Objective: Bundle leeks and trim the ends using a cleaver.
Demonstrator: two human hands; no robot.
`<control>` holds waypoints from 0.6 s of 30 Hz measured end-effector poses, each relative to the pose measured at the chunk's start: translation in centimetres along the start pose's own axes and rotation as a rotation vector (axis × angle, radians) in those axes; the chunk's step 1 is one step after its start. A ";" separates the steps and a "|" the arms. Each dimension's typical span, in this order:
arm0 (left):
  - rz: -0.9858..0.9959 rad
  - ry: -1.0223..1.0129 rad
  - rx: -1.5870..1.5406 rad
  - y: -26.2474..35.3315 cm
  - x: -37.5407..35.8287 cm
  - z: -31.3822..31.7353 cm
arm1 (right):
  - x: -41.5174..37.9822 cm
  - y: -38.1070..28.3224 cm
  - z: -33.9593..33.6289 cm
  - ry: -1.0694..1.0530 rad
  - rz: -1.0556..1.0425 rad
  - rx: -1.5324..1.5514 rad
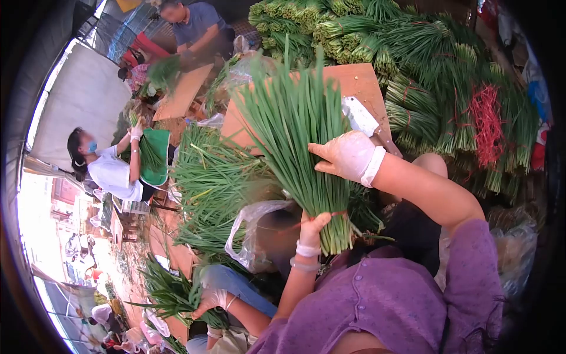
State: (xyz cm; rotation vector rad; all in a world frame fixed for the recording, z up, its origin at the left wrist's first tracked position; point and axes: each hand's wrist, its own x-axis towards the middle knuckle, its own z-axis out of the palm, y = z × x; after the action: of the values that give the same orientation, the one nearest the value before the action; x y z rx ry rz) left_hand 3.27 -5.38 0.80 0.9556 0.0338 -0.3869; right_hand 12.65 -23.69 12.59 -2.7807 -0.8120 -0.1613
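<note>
A large bunch of long green stalks (300,130) fans out upward in front of my chest, its pale cut ends pointing down. Around its lower part, by a red tie (337,213), my left hand (315,227) is closed; it wears a thin glove. My right hand (348,156), gloved as well, lies against the right side of the leaves with its fingers apart. Behind the bunch is a wooden board (368,79), on which a wide metal blade (359,116) rests.
Tied bunches (413,47) are stacked at the back right, with red ties (486,124) on them. Loose stalks (206,194) and a plastic bag (247,236) lie left. A co-worker's gloved hand (212,301) holds leaves nearby; other people sit farther left.
</note>
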 end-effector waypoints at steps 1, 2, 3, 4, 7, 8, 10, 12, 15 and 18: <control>0.035 -0.026 -0.033 -0.3 1.2 0.5 | 0.1 0.0 -0.6 -0.006 0.059 0.017; 0.041 -0.027 -0.041 -0.3 1.5 0.7 | 0.2 0.2 -1.0 -0.007 0.118 0.033; 0.004 -0.049 -0.054 0.1 1.7 0.9 | 0.2 0.9 -1.2 -0.006 0.115 0.026; -0.037 -0.074 -0.061 0.3 1.9 0.9 | 0.1 1.7 -1.3 0.050 0.123 0.086; -0.021 -0.093 0.036 0.4 1.4 1.3 | 0.1 2.6 -2.0 0.034 0.181 0.123; -0.035 -0.095 0.055 0.6 1.1 1.6 | 0.1 2.7 -2.2 -0.048 0.212 0.092; -0.019 -0.110 0.074 0.2 0.8 1.6 | -0.1 2.5 -1.9 -0.072 0.213 0.080; -0.043 -0.090 0.124 0.3 0.3 1.8 | -0.1 2.3 -1.3 -0.112 0.205 0.074; -0.053 -0.093 0.105 -0.3 -0.3 1.3 | 0.1 2.1 0.9 -0.132 0.180 0.117; -0.019 -0.091 0.078 -1.8 -0.6 -0.3 | -0.3 2.3 1.9 0.059 0.150 0.243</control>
State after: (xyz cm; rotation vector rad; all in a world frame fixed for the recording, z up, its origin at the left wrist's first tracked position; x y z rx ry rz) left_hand 2.14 -5.91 -0.70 1.0146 -0.0554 -0.4520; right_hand 13.68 -25.20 10.23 -2.5817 -0.5645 -0.1088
